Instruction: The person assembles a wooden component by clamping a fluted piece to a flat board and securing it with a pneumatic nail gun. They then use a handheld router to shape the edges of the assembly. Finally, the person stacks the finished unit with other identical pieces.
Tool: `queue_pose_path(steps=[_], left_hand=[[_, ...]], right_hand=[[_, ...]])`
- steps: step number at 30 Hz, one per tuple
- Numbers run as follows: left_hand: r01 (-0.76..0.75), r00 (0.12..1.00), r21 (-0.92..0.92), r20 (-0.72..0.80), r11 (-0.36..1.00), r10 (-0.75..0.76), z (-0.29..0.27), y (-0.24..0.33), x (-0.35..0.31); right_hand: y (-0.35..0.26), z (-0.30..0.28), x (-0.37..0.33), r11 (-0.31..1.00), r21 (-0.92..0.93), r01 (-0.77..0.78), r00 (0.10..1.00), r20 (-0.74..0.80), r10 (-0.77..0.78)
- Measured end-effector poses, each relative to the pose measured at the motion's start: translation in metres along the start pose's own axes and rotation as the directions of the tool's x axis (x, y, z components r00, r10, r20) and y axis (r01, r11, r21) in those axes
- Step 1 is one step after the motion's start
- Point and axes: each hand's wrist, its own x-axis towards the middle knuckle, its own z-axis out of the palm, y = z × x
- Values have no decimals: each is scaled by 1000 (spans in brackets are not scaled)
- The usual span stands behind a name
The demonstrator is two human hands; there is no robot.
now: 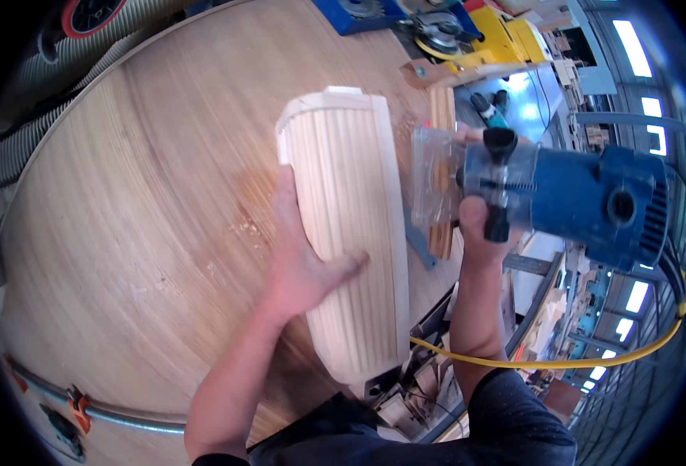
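A long pale wooden piece (350,186) with a ribbed face and a raised rim stands tilted over the workbench. My left hand (300,268) grips it by its left edge, thumb across the ribs and fingers around the side. To the right, my right hand (482,221) is wrapped around a blue trim router (576,190), turned on its side. The router's clear plastic base faces the wooden piece, with a small gap between them. Some of the right fingers are hidden behind the router. Behind the base stands a strip of layered wood (440,239).
Wood shavings lie on the large curved wooden tabletop (164,155). A yellow cord (560,363) loops from the router past my right forearm. A blue tray (366,25), yellow tool (506,39) and drill (490,110) sit at the far right. A bar clamp (133,419) lies near left.
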Motion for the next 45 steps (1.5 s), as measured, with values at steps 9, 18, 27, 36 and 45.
queue_pose_path(steps=[9,18,27,36,45], left_hand=[[-32,997,-189,-68,982,19,30,17,-62],[-63,994,-314,-106,947,31,43,-8,-89],[-58,971,-202,-239,978,8,45,-25,-88],[-62,965,-247,-262,967,-6,49,-13,-95],[-78,951,-173,-308,982,21,41,-6,-100]], right_hand=[[-67,-66,-149,997,-6,-71,997,41,71],[-96,-62,-219,964,261,-52,998,50,40],[-96,-57,-238,993,114,-40,988,154,23],[-95,-45,-252,958,233,-168,976,175,129],[-93,-41,-253,971,189,-147,985,119,126]])
